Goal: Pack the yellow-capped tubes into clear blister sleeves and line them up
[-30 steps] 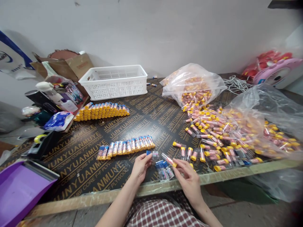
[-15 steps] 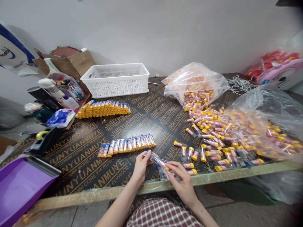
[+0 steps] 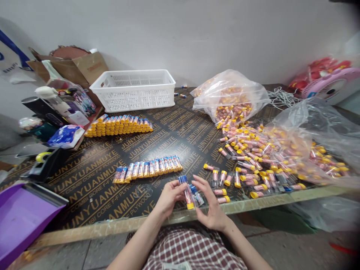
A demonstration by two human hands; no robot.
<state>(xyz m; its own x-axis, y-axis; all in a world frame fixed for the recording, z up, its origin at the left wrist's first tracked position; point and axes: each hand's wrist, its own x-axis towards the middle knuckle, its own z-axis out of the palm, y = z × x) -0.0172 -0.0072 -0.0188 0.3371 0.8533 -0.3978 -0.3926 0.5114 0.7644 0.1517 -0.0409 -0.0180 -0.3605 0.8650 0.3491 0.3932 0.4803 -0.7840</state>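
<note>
My left hand (image 3: 170, 197) pinches a small clear tube (image 3: 186, 193) with a blue cap at its top and a yellow cap at its lower end. Close to the tube's right side, my right hand (image 3: 209, 206) is spread with thumb and fingers apart, holding nothing. Partly hidden behind the tube, some blue-topped pieces (image 3: 198, 197) lie on the table. Beyond my left hand runs a row of finished-looking tubes (image 3: 149, 168) with blue and yellow ends. Loose pink-filled tubes (image 3: 247, 153) with yellow caps are heaped to the right.
A stacked pile of tubes (image 3: 119, 125) sits before a white plastic basket (image 3: 135, 98). A clear bag (image 3: 230, 93) of tubes stands at the back. Purple dustpan (image 3: 25, 221) and tape dispenser (image 3: 42, 165) are at left, a pink fan (image 3: 329, 88) at far right.
The tube has turned more upright in my left hand, its blue cap now on top. My right hand has let go of its yellow end and spread its fingers. The view has shifted slightly.
</note>
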